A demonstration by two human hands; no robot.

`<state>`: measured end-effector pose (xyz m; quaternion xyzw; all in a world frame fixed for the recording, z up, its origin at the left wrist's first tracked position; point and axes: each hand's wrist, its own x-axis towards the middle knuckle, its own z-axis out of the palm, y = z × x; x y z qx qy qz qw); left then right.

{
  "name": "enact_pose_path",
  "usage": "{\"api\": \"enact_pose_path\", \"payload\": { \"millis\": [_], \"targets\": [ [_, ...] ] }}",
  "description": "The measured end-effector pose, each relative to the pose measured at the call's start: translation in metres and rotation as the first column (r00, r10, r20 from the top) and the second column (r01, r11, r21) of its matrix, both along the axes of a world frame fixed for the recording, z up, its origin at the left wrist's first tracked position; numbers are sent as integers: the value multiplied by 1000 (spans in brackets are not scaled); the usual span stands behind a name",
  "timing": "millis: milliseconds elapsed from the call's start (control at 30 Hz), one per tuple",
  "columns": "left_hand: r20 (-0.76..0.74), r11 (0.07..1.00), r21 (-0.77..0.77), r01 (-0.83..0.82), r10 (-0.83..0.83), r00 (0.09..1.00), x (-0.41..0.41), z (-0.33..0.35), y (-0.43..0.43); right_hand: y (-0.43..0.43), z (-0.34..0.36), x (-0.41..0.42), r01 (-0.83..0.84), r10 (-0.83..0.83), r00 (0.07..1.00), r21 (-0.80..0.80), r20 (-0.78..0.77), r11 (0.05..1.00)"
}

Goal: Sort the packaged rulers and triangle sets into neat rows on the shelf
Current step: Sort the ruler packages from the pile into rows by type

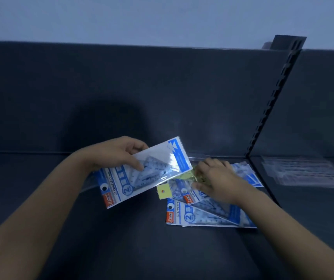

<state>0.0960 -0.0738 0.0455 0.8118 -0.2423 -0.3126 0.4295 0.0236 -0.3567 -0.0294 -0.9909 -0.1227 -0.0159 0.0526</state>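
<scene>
Bare forearms [40, 209] run to bare left hand [119, 154] and right hand [215, 176].

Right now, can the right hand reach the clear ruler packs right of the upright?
Probably yes: only bare shelf lies between the right hand and the clear ruler packs, though it pinches a yellow pack.

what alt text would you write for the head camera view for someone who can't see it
A person's left hand holds a blue-and-white triangle set packet above a dark shelf, while the right hand reaches into a loose pile of similar packets lying on it. Clear packets lie farther right, past an upright divider.
</scene>
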Motion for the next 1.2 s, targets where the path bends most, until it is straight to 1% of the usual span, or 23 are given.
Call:
{"api": "enact_pose_path", "payload": {
  "millis": [100, 167, 233, 333, 467, 533, 633, 733, 833, 1000, 1067, 1200],
  "targets": [
    [3, 992, -86, -87, 87, 996, -2, -1, -10, 0, 2, -5, -28, 26, 1000, 141, 15, 990],
    [7, 981, -142, -134, 137, 991, -3, -2, -17, 2, 6, -12, -34, 30, 999, 278, 17, 960],
    [4, 970, -186, -159, 163, 987, -1, -4, -25, 1, 10, -21, -52, 32, 998, 360, 61, 931],
    [38, 960, -220, -171, 183, 982, 7, -2, -42, -10, 17, -39, -34, 4, 996, 348, 88, 937],
    [165, 970, -217, -109, 146, 975, 15, 2, -85, -43, 24, -68, 66, -94, 994, 372, 56, 926],
    [173, 977, -209, -48, 85, 981, 12, 3, -111, -64, 28, -82, 129, -159, 986, 379, 49, 916],
    [127, 967, -242, 82, -52, 990, 1, 2, -155, -97, 33, -101, 203, -242, 969, 394, 50, 896],
    [158, 959, -220, 179, -146, 977, -12, 3, -204, -133, 38, -119, 245, -291, 956, 434, 42, 867],
    [204, 958, -187, 216, -178, 963, -29, 3, -253, -175, 36, -135, 250, -291, 957, 457, 19, 854],
    [249, 973, -138, 184, -145, 958, -67, -4, -339, -260, 31, -167, 194, -219, 976, 506, -11, 840],
    [292, 978, -122, 168, -127, 948, -85, -6, -374, -297, 31, -182, 176, -200, 980, 528, -12, 831],
    [359, 987, -41, 158, -133, 924, -116, -10, -437, -367, 31, -211, 191, -210, 977, 560, -31, 806]
  ]
}}
